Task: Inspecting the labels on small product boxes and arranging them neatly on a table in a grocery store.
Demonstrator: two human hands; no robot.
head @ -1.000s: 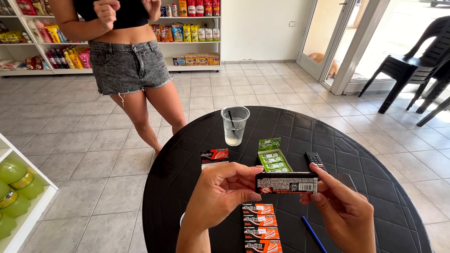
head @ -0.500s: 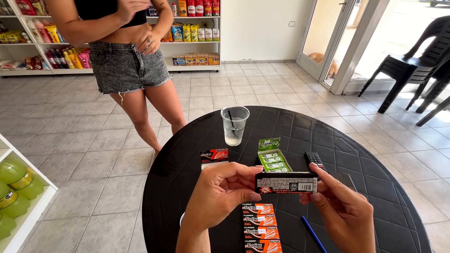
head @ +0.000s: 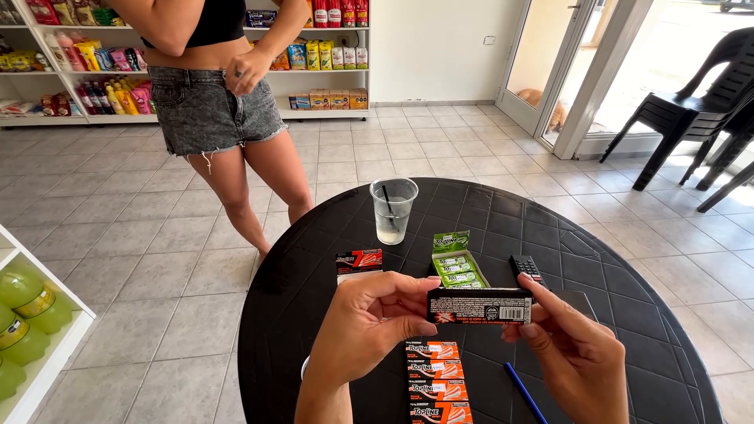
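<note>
Both my hands hold a narrow black gum pack (head: 479, 305) level above the round black table (head: 314, 298). My left hand (head: 369, 322) pinches its left end; my right hand (head: 573, 353) grips its right end. Below it lies a row of several orange gum packs (head: 436, 381). A green gum box (head: 458, 265) with green packs lies just beyond, with a red-and-black pack (head: 358, 261) to its left and a small dark pack (head: 526, 268) to its right.
A clear plastic cup (head: 393, 208) with a black straw stands at the table's far side. A blue pen (head: 525, 392) lies near my right hand. A person in denim shorts (head: 208, 106) stands beyond the table. Shop shelves line the back wall; black chairs (head: 691, 110) at right.
The standing person has lowered a hand to the waist and shifted slightly. My hands and the black pack have stayed almost still.
</note>
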